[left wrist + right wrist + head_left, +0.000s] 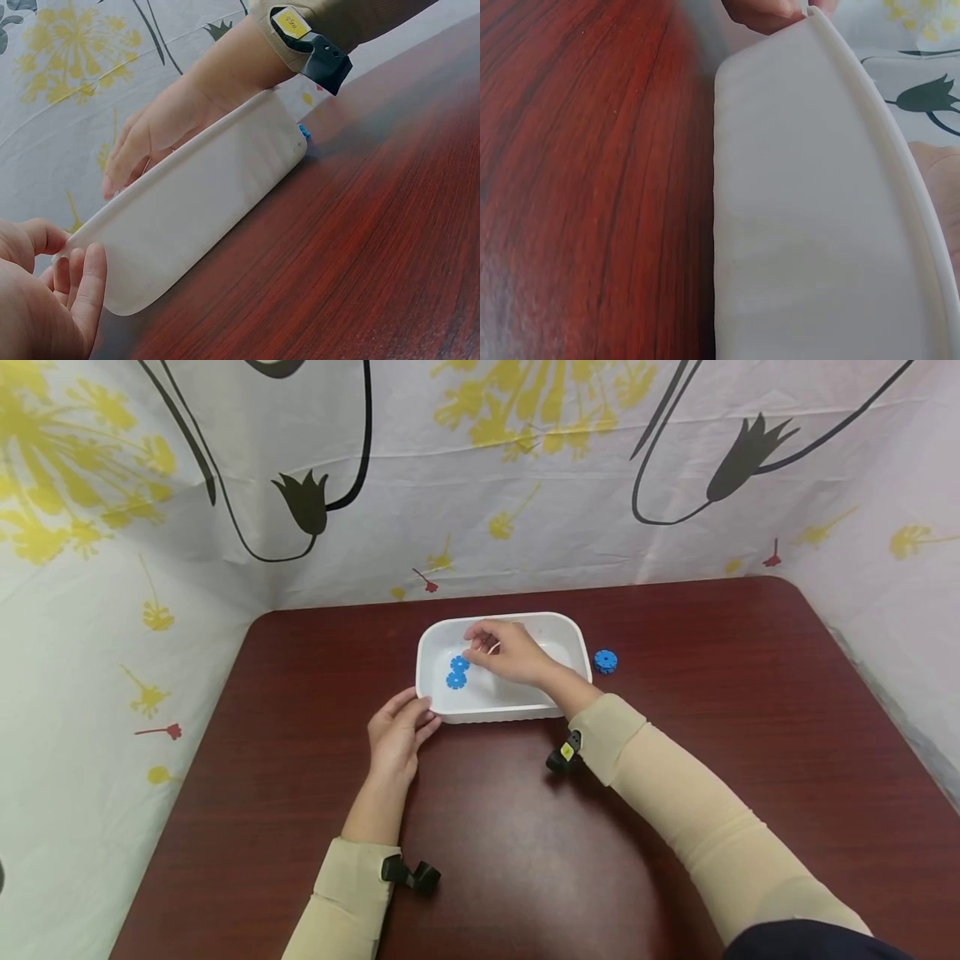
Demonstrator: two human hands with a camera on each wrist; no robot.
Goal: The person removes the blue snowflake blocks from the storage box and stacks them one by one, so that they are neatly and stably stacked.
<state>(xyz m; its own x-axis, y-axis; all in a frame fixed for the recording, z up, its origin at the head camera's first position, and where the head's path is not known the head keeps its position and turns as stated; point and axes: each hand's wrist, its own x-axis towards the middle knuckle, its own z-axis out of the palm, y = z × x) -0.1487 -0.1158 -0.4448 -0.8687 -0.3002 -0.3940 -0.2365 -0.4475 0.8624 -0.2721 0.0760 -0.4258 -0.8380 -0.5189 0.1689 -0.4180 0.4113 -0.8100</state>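
Note:
A white plastic tray (pixel 510 712) sits on the table, and two blue notched discs (pixel 456 680) lie close together on its floor at the left. My left hand (pixel 395 735) grips the tray's near left corner, thumb over the rim and fingers against the outer wall. Over the tray's inside, my right hand (pixel 510 652) reaches in with bent fingers, its thumb tip beside the discs. Thumb and forefinger stand apart, and no disc shows between them. In the left wrist view, the tray wall (pixel 195 210) hides the discs inside and part of the right hand (pixel 161 124).
A small stack of blue discs (pixel 605 661) lies on the dark red wooden table (pixel 495 835), just right of the tray. Behind the table hangs a white cloth (pixel 570 510) with yellow and grey flower prints.

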